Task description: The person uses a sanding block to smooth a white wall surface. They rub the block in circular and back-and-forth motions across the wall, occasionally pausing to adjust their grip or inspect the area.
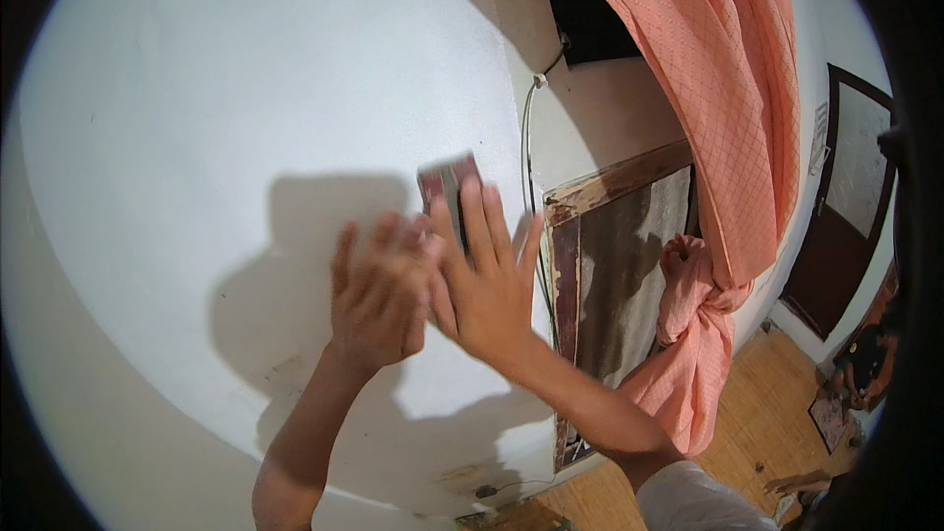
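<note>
Both of my hands are raised before a white wall (221, 88). My right hand (483, 287) has its back towards me and its fingers spread over a flat rectangular object (440, 181), dark red with a grey band. Much of that object is hidden behind the fingers, so its kind is unclear. My left hand (380, 291) is beside it on the left, blurred, its fingertips close to the object's lower left edge. Whether it touches the object cannot be told. Shadows of the hands and a squared shape fall on the wall to the left.
A salmon-pink knotted curtain (726, 110) hangs right of a worn wooden frame (566, 273). A thin cable (527, 140) runs down the wall. Farther right are a dark brown door (826, 273), a tan floor (767, 383) and a person's hands (859, 387).
</note>
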Tool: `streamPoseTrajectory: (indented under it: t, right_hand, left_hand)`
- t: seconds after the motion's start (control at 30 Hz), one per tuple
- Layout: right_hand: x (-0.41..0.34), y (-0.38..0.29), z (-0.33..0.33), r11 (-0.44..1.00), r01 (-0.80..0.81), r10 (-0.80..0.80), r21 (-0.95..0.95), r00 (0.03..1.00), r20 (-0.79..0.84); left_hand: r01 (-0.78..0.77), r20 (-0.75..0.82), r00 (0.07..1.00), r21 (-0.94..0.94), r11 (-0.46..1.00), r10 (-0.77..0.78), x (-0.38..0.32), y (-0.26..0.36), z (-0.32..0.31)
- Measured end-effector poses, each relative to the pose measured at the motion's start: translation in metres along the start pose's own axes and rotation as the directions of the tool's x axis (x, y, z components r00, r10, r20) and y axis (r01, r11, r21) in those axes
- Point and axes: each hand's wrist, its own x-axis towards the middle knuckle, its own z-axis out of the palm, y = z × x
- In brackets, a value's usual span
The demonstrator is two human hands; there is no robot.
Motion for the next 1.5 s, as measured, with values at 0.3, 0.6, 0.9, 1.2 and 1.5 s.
streamPoseTrajectory:
  t: [0.3, 0.6, 0.9, 1.2, 1.5]
  right_hand:
    - [-0.057, 0.020, 0.011, 0.977, 0.064, -0.077, 0.201, 0.995, 0.056]
    - [-0.048, 0.031, 0.004, 0.858, -0.003, 0.050, 0.514, 0.996, -0.079]
    - [-0.057, 0.023, 0.018, 0.830, 0.065, 0.108, 0.554, 0.956, -0.274]
    - [-0.170, -0.034, -0.018, 0.712, -0.310, 0.326, 0.630, 0.941, 0.094]
    - [-0.208, -0.015, -0.045, 0.692, -0.418, 0.263, 0.588, 0.905, 0.333]
  left_hand:
    - [-0.129, 0.298, 0.943, -0.080, 0.988, 0.148, 0.006, 0.009, 0.001]
    - [-0.370, 0.324, 0.898, 0.183, 0.911, 0.299, 0.031, -0.005, -0.027]
    - [-0.509, 0.327, 0.799, -0.078, 0.857, 0.504, 0.072, -0.025, -0.027]
    - [-0.447, 0.522, 0.684, -0.253, 0.858, 0.510, 0.080, -0.033, -0.019]
    - [0.176, -0.093, 0.983, 0.230, 0.957, -0.159, -0.044, -0.051, -0.092]
